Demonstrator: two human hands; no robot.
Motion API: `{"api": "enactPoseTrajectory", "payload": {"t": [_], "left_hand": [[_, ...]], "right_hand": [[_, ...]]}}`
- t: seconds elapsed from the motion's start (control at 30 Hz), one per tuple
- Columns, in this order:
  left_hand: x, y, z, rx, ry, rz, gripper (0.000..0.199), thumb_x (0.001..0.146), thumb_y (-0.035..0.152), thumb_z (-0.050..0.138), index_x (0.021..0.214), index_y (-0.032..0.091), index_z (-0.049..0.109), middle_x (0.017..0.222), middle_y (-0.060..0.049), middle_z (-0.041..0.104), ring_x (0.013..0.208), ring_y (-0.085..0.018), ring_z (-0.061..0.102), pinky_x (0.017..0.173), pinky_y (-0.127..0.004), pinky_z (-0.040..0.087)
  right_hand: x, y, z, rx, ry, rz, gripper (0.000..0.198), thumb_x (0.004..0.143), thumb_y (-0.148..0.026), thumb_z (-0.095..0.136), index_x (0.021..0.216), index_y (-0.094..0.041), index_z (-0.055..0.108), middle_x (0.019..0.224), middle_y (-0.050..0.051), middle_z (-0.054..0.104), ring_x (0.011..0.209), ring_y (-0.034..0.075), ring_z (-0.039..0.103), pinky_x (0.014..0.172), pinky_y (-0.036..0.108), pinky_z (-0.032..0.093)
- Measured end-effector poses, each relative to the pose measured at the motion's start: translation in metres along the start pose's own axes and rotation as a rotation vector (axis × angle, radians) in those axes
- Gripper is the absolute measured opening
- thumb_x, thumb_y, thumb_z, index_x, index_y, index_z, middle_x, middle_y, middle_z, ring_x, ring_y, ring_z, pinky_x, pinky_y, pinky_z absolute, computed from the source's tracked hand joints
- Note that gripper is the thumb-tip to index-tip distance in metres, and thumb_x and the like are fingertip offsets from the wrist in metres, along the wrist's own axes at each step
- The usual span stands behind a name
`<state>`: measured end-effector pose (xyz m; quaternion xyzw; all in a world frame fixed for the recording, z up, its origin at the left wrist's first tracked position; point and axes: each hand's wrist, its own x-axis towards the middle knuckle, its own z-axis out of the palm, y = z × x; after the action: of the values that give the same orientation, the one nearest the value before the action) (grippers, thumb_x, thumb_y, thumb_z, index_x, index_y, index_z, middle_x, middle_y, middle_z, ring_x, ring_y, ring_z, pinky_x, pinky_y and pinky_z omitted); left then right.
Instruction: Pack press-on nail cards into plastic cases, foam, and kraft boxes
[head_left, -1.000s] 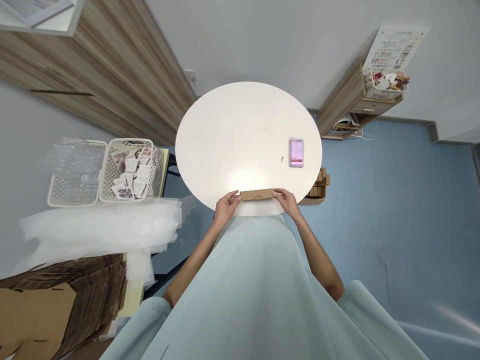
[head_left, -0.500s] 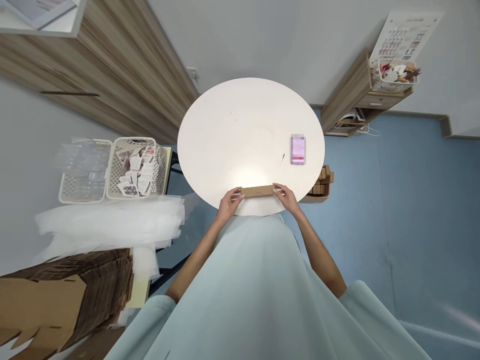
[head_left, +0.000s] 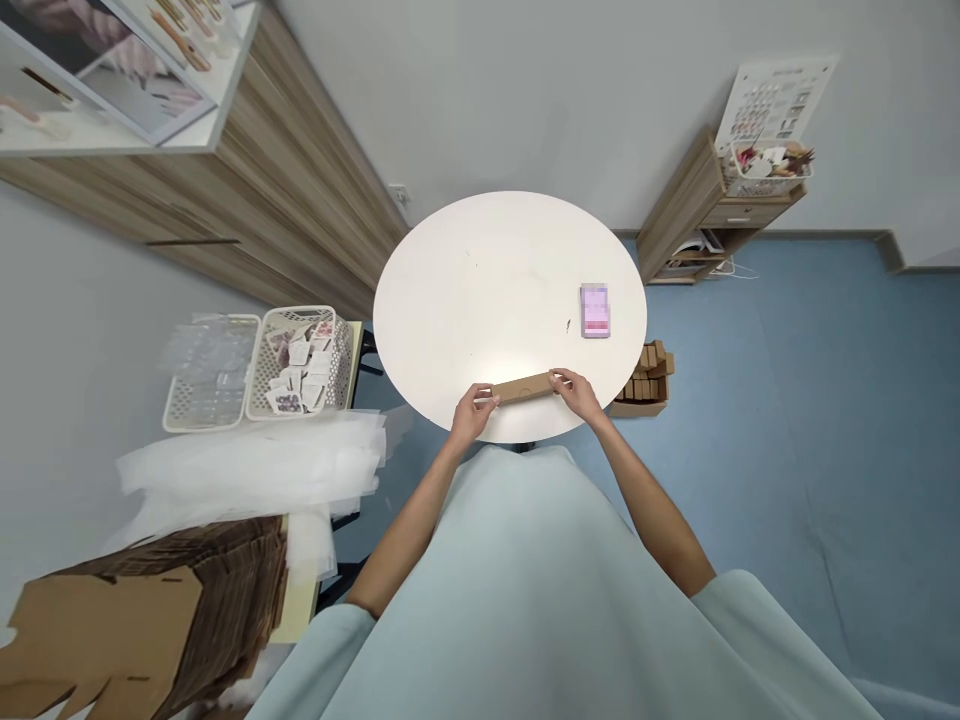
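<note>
A long, narrow brown cardboard box (head_left: 523, 388) is held over the near edge of the round white table (head_left: 465, 310). Its left end is gripped by my left hand (head_left: 472, 412), thumb in front and fingers behind. My right hand (head_left: 576, 392) pinches the opposite end, which sits slightly higher, so the box tilts a little. The box looks closed, with a curved thumb notch on its front face. Further back on the right of the tabletop lies a phone (head_left: 595, 311) with a blurred pink screen, a small dark mark beside it.
On my left stand white baskets of small cards (head_left: 298, 370) and clear plastic packaging (head_left: 214, 370), white foam sheets (head_left: 255, 465) and stacked flat cardboard (head_left: 142, 620). A carton of small brown boxes (head_left: 643, 385) is on the floor at right, near a wooden cabinet (head_left: 679, 215).
The box has tilted, its right end now higher than its left. Both hands stay on its ends. The whole view has shifted, with the table appearing lower.
</note>
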<state>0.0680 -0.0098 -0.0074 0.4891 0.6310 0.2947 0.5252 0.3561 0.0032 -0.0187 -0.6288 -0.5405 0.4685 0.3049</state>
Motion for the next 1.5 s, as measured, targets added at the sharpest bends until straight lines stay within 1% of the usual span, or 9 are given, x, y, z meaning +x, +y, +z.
{"api": "enactPoseTrajectory", "payload": {"t": [0.23, 0.37, 0.47, 0.63, 0.77, 0.97, 1.1, 1.23, 1.5], "left_hand": [[-0.018, -0.006, 0.008, -0.073, 0.029, 0.021, 0.041, 0.085, 0.042, 0.079, 0.119, 0.021, 0.069, 0.125, -0.013, 0.074, 0.097, -0.025, 0.078, 0.091, -0.040, 0.060], [-0.036, -0.014, 0.012, -0.118, 0.070, -0.012, 0.047, 0.085, 0.032, 0.079, 0.129, 0.019, 0.066, 0.132, -0.016, 0.073, 0.105, -0.028, 0.078, 0.094, -0.042, 0.061], [-0.049, -0.024, 0.018, -0.112, 0.085, -0.052, 0.051, 0.085, 0.030, 0.080, 0.131, 0.016, 0.065, 0.133, -0.018, 0.073, 0.108, -0.031, 0.078, 0.096, -0.044, 0.062], [-0.075, -0.046, 0.028, -0.066, 0.090, -0.069, 0.040, 0.084, 0.029, 0.082, 0.119, 0.013, 0.072, 0.132, -0.021, 0.074, 0.111, -0.034, 0.077, 0.103, -0.050, 0.060], [-0.101, -0.069, 0.033, -0.104, 0.115, -0.035, 0.040, 0.085, 0.037, 0.081, 0.118, 0.016, 0.074, 0.133, -0.018, 0.074, 0.110, -0.033, 0.078, 0.106, -0.052, 0.059], [-0.150, -0.096, 0.051, -0.302, -0.008, -0.086, 0.060, 0.082, 0.055, 0.083, 0.126, 0.016, 0.072, 0.139, -0.020, 0.071, 0.122, -0.035, 0.074, 0.109, -0.053, 0.058], [-0.188, -0.106, 0.067, -0.407, -0.077, -0.149, 0.069, 0.080, 0.060, 0.085, 0.133, 0.019, 0.070, 0.146, -0.020, 0.068, 0.136, -0.036, 0.066, 0.110, -0.053, 0.058], [-0.216, -0.109, 0.078, -0.422, -0.141, -0.184, 0.070, 0.077, 0.058, 0.087, 0.134, 0.020, 0.070, 0.142, -0.019, 0.071, 0.134, -0.037, 0.067, 0.109, -0.055, 0.058], [-0.218, -0.091, 0.101, -0.385, -0.202, -0.177, 0.080, 0.069, 0.064, 0.090, 0.131, 0.017, 0.071, 0.134, -0.022, 0.074, 0.123, -0.037, 0.073, 0.098, -0.052, 0.063]], "right_hand": [[-0.028, 0.001, 0.006, -0.040, 0.117, -0.002, 0.044, 0.097, -0.050, 0.064, 0.127, -0.021, 0.078, 0.120, 0.011, 0.081, 0.102, 0.027, 0.075, 0.098, 0.042, 0.058], [-0.057, 0.007, 0.015, -0.030, 0.184, 0.037, 0.048, 0.095, -0.052, 0.067, 0.128, -0.019, 0.078, 0.119, 0.013, 0.081, 0.110, 0.031, 0.076, 0.102, 0.045, 0.058], [-0.083, 0.016, 0.028, 0.007, 0.184, 0.049, 0.048, 0.092, -0.053, 0.068, 0.123, -0.019, 0.080, 0.123, 0.013, 0.081, 0.110, 0.032, 0.077, 0.103, 0.047, 0.059], [-0.120, 0.031, 0.051, 0.099, 0.151, 0.055, 0.057, 0.089, -0.061, 0.066, 0.128, -0.022, 0.079, 0.128, 0.009, 0.080, 0.115, 0.033, 0.076, 0.104, 0.049, 0.060], [-0.146, 0.038, 0.057, 0.218, 0.141, 0.150, 0.067, 0.080, -0.071, 0.072, 0.126, -0.023, 0.081, 0.120, 0.009, 0.082, 0.112, 0.033, 0.076, 0.096, 0.049, 0.063], [-0.206, 0.042, 0.042, 0.454, 0.200, 0.337, 0.076, 0.060, -0.069, 0.091, 0.115, -0.018, 0.083, 0.109, 0.011, 0.083, 0.101, 0.029, 0.077, 0.097, 0.048, 0.061], [-0.256, 0.048, 0.032, 0.501, 0.245, 0.407, 0.074, 0.056, -0.066, 0.096, 0.112, -0.020, 0.082, 0.102, 0.012, 0.083, 0.100, 0.030, 0.078, 0.098, 0.050, 0.061], [-0.293, 0.048, 0.020, 0.502, 0.256, 0.457, 0.069, 0.055, -0.065, 0.098, 0.105, -0.021, 0.081, 0.098, 0.012, 0.083, 0.099, 0.031, 0.078, 0.098, 0.049, 0.060], [-0.313, 0.045, -0.016, 0.497, 0.247, 0.467, 0.070, 0.050, -0.064, 0.099, 0.099, -0.020, 0.076, 0.094, 0.011, 0.082, 0.089, 0.028, 0.078, 0.087, 0.043, 0.060]]}}
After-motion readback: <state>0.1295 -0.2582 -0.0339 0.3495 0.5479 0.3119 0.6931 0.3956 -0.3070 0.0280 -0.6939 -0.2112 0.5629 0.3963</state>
